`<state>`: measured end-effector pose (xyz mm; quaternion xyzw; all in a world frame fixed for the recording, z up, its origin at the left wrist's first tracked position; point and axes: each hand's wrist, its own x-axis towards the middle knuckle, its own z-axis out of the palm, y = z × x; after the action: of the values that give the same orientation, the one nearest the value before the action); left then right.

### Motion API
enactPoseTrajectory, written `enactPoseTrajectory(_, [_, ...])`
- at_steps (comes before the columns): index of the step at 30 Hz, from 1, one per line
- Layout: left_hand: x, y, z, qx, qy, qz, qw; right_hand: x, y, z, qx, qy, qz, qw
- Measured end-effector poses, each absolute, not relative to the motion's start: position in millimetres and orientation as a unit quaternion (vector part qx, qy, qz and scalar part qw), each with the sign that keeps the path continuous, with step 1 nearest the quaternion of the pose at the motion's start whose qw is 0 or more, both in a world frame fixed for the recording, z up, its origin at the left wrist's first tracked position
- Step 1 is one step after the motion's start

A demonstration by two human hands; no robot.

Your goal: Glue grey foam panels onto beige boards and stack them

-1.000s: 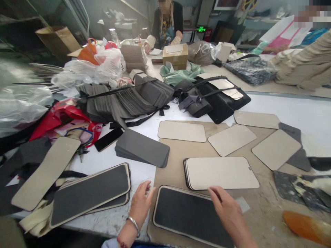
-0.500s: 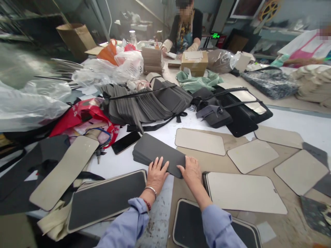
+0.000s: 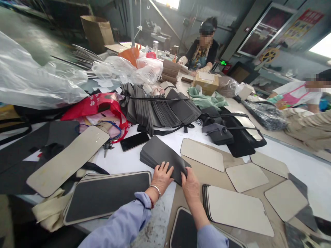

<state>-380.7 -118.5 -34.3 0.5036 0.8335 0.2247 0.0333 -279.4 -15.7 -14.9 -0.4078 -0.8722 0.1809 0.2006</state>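
Observation:
A small stack of dark grey rounded sheets (image 3: pixel 160 153) lies on the white table just ahead of me. My left hand (image 3: pixel 161 177) rests on the stack's near edge, fingers spread over the top sheet. My right hand (image 3: pixel 190 181) grips the stack's near right corner, thumb on top and fingers curled under the lifted edge. Right of my hands lies a stack of pale panels with dark edges (image 3: pixel 238 210). A black panel with a pale border (image 3: pixel 106 196) lies to the left, and another (image 3: pixel 184 230) sits by my right forearm.
A black phone (image 3: pixel 134 141) lies beyond the grey stack. A strapped bundle of grey sheets (image 3: pixel 160 108) and black pieces (image 3: pixel 232 132) sit farther back. Beige panels (image 3: pixel 203 155) are spread on brown board at right. Plastic bags (image 3: pixel 38 86) crowd the left. Other people work at the table's far end.
My hands moved from the black panel near me to the grey stack. Since half a second ago my right hand has curled round the stack's corner and lifted its edge. My view tilted upward.

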Motion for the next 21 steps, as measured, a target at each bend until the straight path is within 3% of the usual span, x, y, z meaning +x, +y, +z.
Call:
enactPoseTrajectory(6, [-430, -131, -23, 0.335, 0.822, 0.461, 0.004, -267, -30, 11, -0.387, -0.828, 0.236, 0.331])
enactPoseTrajectory(11, [-483, -139, 20, 0.138, 0.684, 0.665, 0.266, -243, -37, 61, -0.181, -0.888, 0.142, 0.397])
enactPoseTrajectory(14, [-484, -146, 40, 0.139, 0.628, 0.674, 0.364, -229, -26, 76, -0.212, -0.867, 0.168, 0.418])
enactPoseTrajectory(17, [-475, -140, 49, 0.137, 0.632, 0.638, 0.417, -215, 6, 72, -0.352, -0.790, 0.330, 0.377])
enactPoseTrajectory(19, [-471, -122, 49, 0.149, 0.664, 0.611, 0.405, -205, 39, 58, -0.415, -0.713, 0.464, 0.323])
enactPoseTrajectory(21, [-468, -91, 45, 0.183, 0.706, 0.581, 0.361, -195, 78, 40, -0.447, -0.677, 0.512, 0.282])
